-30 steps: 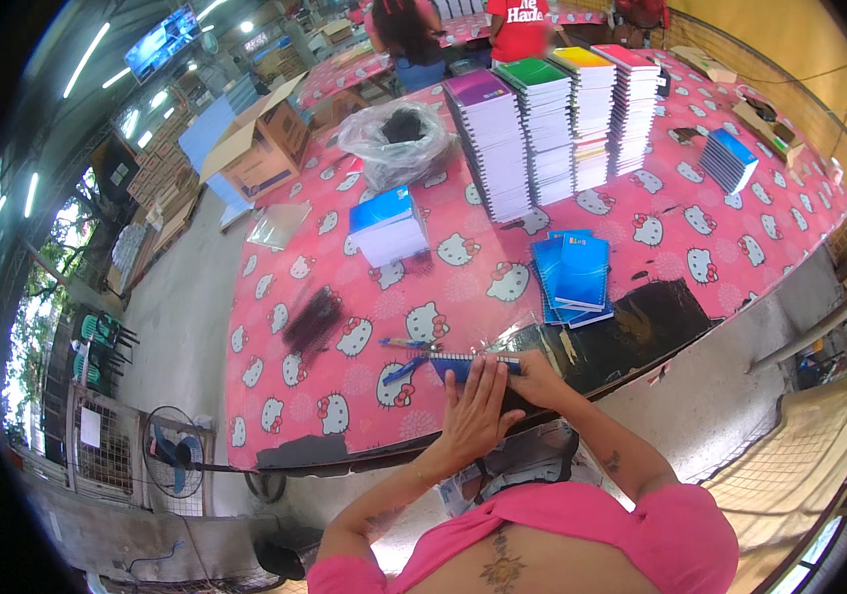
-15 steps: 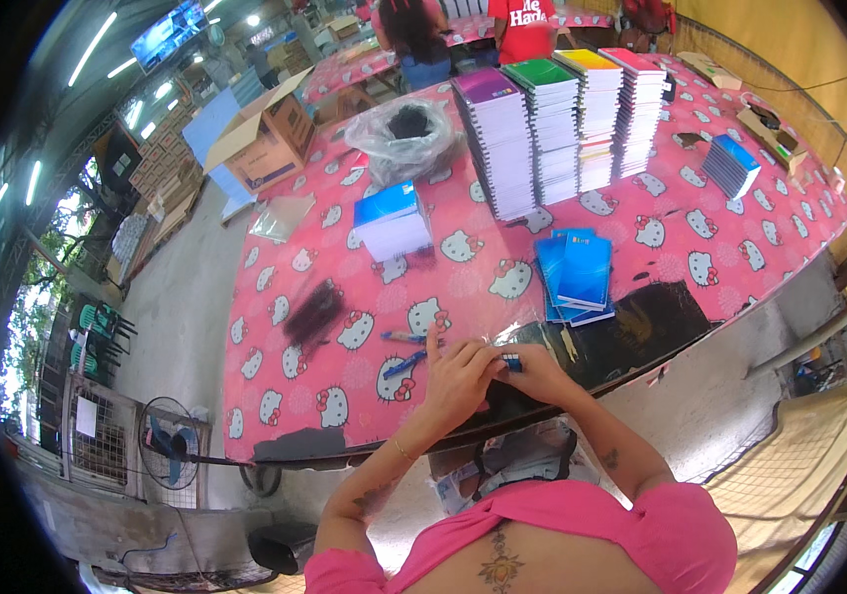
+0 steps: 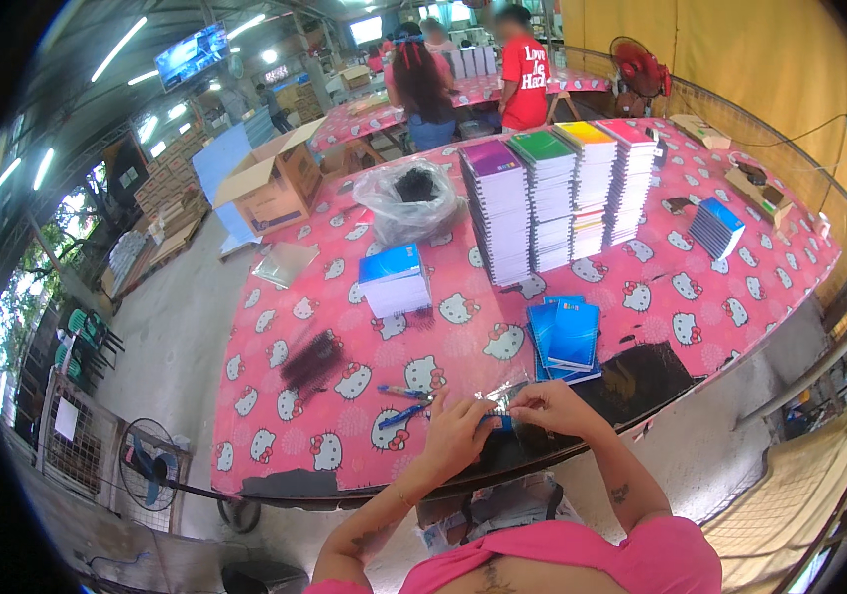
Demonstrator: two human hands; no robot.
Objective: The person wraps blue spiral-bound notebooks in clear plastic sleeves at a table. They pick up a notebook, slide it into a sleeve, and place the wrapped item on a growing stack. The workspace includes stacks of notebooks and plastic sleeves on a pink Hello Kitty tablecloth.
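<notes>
At the table's near edge, my left hand [image 3: 457, 432] has its fingers bent around one end of a small blue object [image 3: 502, 423], mostly hidden under the hands. My right hand [image 3: 554, 406] is at its other side, thumb and fingertips pinched together; what they hold is too small to make out. Shiny clear plastic [image 3: 508, 394] lies just beyond the fingertips. Left of my left hand are a blue pen [image 3: 403, 414] and another slim tool [image 3: 401, 392]. A few blue spiral notebooks [image 3: 574, 335] lie overlapped beyond my right hand.
Tall stacks of purple [image 3: 496, 203], green [image 3: 545, 198], yellow and pink notebooks stand farther back. A blue notebook stack [image 3: 394, 282], a clear bag with black contents [image 3: 408, 208] and a cardboard box [image 3: 270, 183] are to the left. Another blue stack [image 3: 717, 228] stands right. People stand beyond.
My right hand has drawn slightly away from my left, its fingers now pinched. The clear plastic shows more between them. The view has tilted up, showing more of the people behind.
</notes>
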